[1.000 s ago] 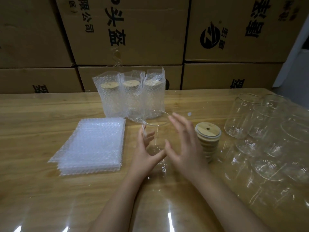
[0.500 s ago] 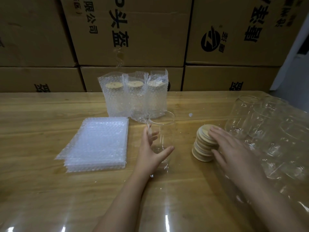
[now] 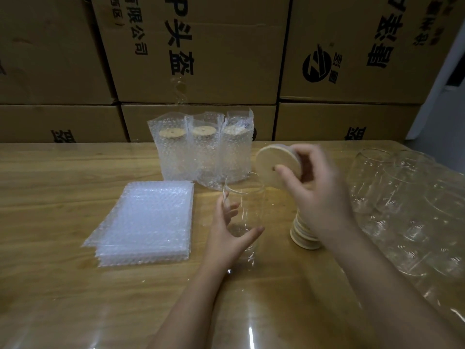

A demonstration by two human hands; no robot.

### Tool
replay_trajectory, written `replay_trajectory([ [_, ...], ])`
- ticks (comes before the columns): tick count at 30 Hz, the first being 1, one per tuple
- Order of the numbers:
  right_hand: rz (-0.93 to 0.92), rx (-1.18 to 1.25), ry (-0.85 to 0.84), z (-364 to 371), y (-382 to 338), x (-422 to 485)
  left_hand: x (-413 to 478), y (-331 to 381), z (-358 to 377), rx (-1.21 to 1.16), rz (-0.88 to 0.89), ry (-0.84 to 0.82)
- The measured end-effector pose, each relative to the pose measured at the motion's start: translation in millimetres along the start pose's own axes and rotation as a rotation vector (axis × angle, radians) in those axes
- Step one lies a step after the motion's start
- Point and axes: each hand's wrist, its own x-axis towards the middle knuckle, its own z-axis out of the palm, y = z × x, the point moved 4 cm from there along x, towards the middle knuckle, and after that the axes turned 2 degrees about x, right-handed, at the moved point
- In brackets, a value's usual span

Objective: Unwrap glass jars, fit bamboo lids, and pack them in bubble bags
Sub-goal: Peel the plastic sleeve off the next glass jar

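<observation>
Now | L hand [image 3: 226,234]: jar [image 3: 247,197] upright | R hand [image 3: 320,200]: lid [image 3: 273,166] tilted

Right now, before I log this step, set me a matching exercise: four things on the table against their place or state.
1 bamboo lid
2 open glass jar
3 bubble bags
4 bagged jars

A stacked flat, left
B standing in a row at the back
C gripped by the left hand
D held tilted in the right hand

Pairs: 1-D, 2-C, 3-A, 4-B.
</observation>
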Motion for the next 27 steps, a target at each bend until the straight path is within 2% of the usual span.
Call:
replay_trajectory([
  [5,0.072,0.021,-0.171,52.5,10.1,18.8,-1.8,1.6,-0.9,-0.024,0.01,-0.005],
  [8,0.11,-0.128,-0.139,64.8,27.1,21.0,-2.0,1.8,-0.5,-0.029,0.007,-0.014],
  [10,0.195,-0.083,-0.168,68.9,35.1,23.8,-2.0,1.6,0.4,-0.033,0.004,-0.026],
  [12,0.153,0.014,-0.248,74.1,35.5,25.4,-1.9,1.5,1.0,-0.035,0.005,-0.031],
  [15,-0.01,0.038,-0.324,78.9,32.8,21.2,-2.4,1.8,0.5,-0.035,-0.004,-0.025],
  [21,-0.032,0.188,-0.104,84.1,41.0,11.1,-4.4,2.8,-0.1,-0.003,-0.017,-0.015],
  [25,0.042,0.279,-0.042,90.7,44.9,8.1,-4.0,1.9,-1.0,-0.006,-0.025,0.001],
  [27,0.066,0.347,-0.016,91.8,48.4,6.5,-4.2,4.7,-2.0,-0.089,-0.009,-0.028],
])
